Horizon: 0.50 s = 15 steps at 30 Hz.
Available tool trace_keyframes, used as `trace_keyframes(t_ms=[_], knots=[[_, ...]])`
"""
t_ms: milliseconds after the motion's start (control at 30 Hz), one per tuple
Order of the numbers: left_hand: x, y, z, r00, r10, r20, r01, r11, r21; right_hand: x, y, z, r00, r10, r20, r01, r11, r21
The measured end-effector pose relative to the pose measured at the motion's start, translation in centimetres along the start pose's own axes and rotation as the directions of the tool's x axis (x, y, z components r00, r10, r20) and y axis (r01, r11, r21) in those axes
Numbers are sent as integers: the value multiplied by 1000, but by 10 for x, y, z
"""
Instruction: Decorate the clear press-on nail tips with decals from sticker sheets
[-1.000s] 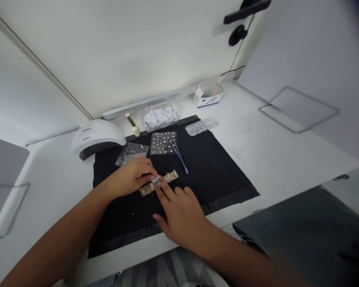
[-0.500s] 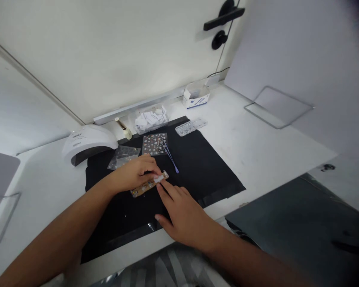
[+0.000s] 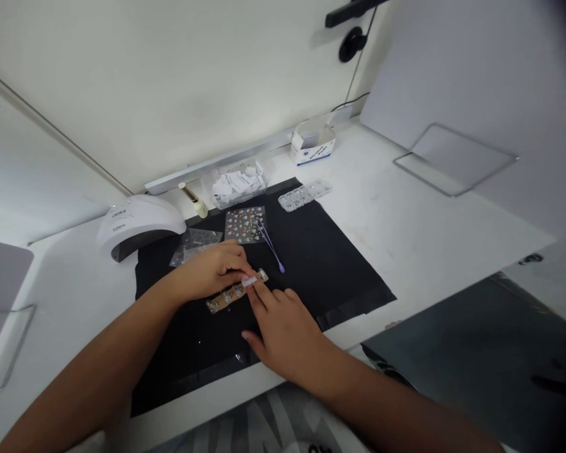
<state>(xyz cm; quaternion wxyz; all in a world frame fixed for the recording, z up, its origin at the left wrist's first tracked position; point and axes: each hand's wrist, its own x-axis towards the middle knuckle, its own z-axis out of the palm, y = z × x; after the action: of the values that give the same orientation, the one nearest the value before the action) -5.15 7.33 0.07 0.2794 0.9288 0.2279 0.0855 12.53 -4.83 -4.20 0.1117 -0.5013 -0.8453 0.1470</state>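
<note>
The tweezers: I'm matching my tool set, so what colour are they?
The tweezers look purple-blue, shown best in the head view.

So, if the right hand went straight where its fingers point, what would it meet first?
The right hand would probably first meet the small white piece, then the left hand; depth is unclear.

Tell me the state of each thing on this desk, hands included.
Left hand: pinching white piece
Right hand: fingers extended, thumb apart
Tan strip: partly hidden by hands
Tweezers: lying down, unheld
Sticker sheet: flat, partly under tweezers
Box: open-topped
Bottle: capped
Tub: filled with white packets
Lamp: no glow visible
Clear case: open or shut unclear
</note>
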Motion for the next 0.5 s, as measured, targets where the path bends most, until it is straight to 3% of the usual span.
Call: trace_keyframes(t_ms=[500], knots=[[-2,1,-1,1000,-23,-14,23,999,-22,-1,-1,-2,1000,-16,4,16,1000,-14]])
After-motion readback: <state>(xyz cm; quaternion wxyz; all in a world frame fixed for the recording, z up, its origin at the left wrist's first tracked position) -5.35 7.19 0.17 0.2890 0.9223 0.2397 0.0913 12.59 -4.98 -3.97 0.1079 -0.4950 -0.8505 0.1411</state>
